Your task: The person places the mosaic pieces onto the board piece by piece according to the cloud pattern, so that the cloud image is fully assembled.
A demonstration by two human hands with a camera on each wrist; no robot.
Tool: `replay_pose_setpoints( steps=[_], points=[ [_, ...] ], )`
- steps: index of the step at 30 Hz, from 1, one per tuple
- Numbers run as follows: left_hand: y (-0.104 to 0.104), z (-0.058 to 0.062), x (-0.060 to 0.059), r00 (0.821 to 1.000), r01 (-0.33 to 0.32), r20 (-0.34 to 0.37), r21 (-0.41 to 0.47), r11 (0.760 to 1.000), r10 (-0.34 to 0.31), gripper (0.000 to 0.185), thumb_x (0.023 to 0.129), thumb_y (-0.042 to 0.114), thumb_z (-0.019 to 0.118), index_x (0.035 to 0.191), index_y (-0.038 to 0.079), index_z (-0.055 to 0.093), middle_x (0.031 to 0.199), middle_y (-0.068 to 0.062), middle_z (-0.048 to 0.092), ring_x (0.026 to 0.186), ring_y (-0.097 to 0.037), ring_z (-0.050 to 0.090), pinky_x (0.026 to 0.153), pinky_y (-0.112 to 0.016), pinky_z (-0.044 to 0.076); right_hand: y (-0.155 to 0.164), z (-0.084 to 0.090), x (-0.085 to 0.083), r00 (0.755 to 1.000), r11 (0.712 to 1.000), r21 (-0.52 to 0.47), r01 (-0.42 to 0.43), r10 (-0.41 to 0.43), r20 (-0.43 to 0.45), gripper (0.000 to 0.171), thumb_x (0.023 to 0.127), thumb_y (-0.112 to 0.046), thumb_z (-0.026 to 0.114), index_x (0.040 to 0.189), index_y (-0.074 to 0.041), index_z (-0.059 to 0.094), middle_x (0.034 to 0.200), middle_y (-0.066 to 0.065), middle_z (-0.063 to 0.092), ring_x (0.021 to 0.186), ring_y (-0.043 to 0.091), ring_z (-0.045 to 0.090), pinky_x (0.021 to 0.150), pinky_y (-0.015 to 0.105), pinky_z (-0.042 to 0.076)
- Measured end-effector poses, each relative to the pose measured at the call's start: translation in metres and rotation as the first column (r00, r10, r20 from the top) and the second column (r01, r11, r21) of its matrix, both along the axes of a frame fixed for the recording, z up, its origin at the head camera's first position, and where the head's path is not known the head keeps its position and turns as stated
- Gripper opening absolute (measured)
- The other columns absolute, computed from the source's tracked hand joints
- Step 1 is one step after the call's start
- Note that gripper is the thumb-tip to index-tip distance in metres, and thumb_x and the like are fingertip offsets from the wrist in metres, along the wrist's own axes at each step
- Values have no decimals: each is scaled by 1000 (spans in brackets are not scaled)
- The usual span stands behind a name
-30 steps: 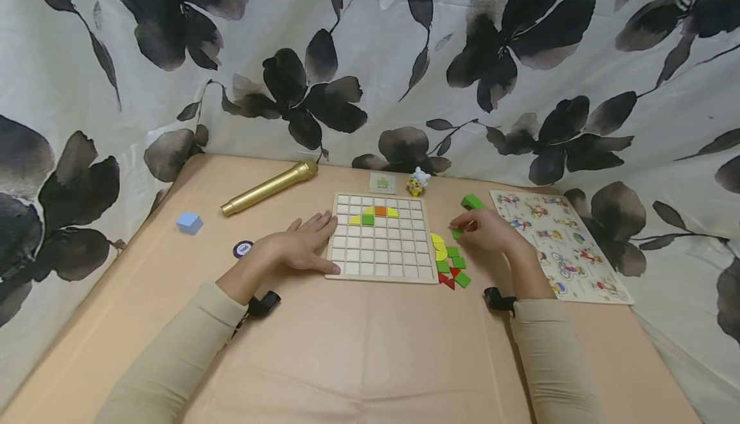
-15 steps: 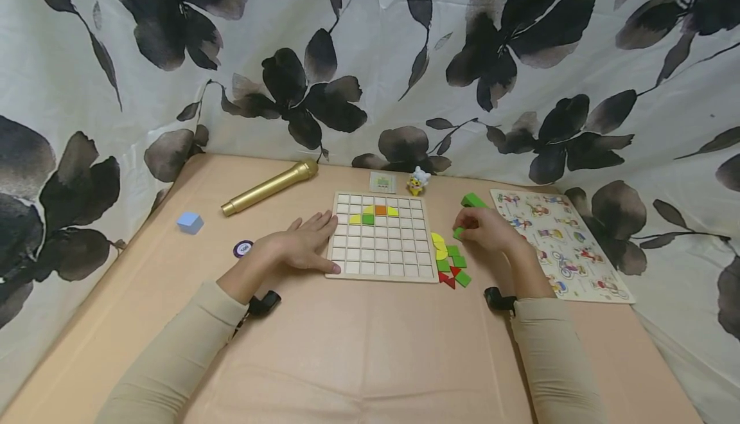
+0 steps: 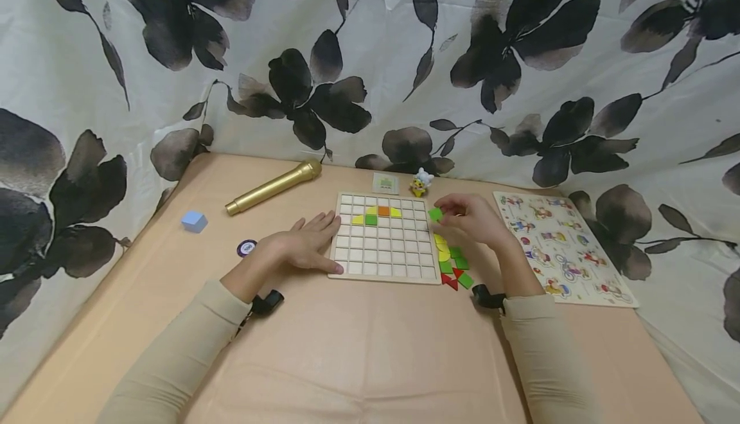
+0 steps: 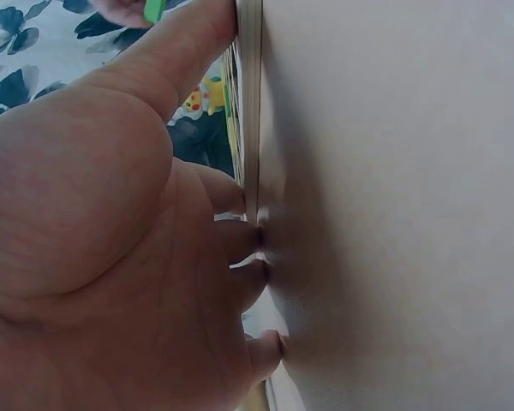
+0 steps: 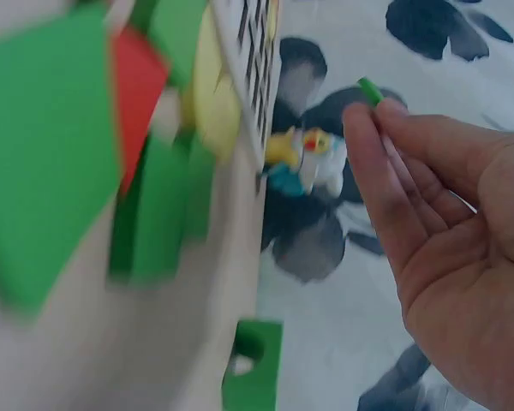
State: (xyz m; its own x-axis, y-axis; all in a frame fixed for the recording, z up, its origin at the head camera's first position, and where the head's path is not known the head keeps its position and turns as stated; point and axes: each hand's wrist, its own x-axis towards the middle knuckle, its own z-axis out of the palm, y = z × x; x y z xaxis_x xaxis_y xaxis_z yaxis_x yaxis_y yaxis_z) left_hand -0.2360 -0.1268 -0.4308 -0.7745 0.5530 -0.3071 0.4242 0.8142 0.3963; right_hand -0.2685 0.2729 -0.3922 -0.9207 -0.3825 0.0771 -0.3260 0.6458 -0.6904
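Note:
My right hand pinches a green square tile between thumb and fingertips, held up just off the right edge of the white grid board. In the right wrist view the same tile shows edge-on. My left hand lies with extended fingers along the board's left edge, the thumb at its near left corner. Several tiles sit in the grid's upper rows: yellow ones, a green one and an orange one. Loose yellow, green and red pieces lie beside the board's right edge.
Behind the board stand a small card and a bee-like figurine. A gold microphone, blue cube and round chip lie left. Rightward is a picture board. A green block shows in the right wrist view.
My right hand has picked up the green tile from the table right of the board and moved it up and left, toward the board's upper right edge. The left hand keeps its place.

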Motion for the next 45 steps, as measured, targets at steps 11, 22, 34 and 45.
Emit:
replay_pose_setpoints(
  steps=[11, 22, 34, 45],
  points=[
    [0, -7, -2, 1000, 11, 9, 29, 1000, -11, 128, 83, 81, 64, 168, 7, 3, 176, -15, -6, 163, -36, -7, 127, -66, -4, -52, 4, -23, 995, 994, -49, -98, 98, -2, 27, 91, -4, 79, 117, 0, 74, 98, 13, 69, 84, 23, 60, 71, 25, 51],
    [5, 11, 7, 1000, 16, 18, -13, 1000, -16, 118, 91, 69, 66, 167, 4, 3, 175, -17, -4, 163, -36, -6, 129, -63, -2, -92, -5, -41, 976, 977, 60, -206, 200, 90, 27, 88, -5, 82, 113, 3, 75, 92, 10, 72, 83, 19, 63, 70, 28, 52],
    [0, -2, -1, 1000, 6, 7, 18, 1000, -6, 125, 85, 79, 64, 168, 8, 2, 176, -14, -7, 163, -35, -7, 128, -66, -3, -105, -13, -44, 968, 955, 171, -241, 224, 114, 21, 87, -5, 81, 107, 1, 76, 80, 6, 68, 70, 15, 56, 66, 26, 48],
    [3, 4, 0, 1000, 1, 10, -30, 1000, -1, 120, 90, 71, 66, 168, 8, 0, 176, -14, -7, 163, -33, -8, 129, -62, -3, -80, -8, -28, 985, 977, 126, -174, 170, 39, 41, 91, -10, 80, 129, 2, 70, 96, 11, 71, 80, 22, 61, 72, 33, 52]
  ],
)
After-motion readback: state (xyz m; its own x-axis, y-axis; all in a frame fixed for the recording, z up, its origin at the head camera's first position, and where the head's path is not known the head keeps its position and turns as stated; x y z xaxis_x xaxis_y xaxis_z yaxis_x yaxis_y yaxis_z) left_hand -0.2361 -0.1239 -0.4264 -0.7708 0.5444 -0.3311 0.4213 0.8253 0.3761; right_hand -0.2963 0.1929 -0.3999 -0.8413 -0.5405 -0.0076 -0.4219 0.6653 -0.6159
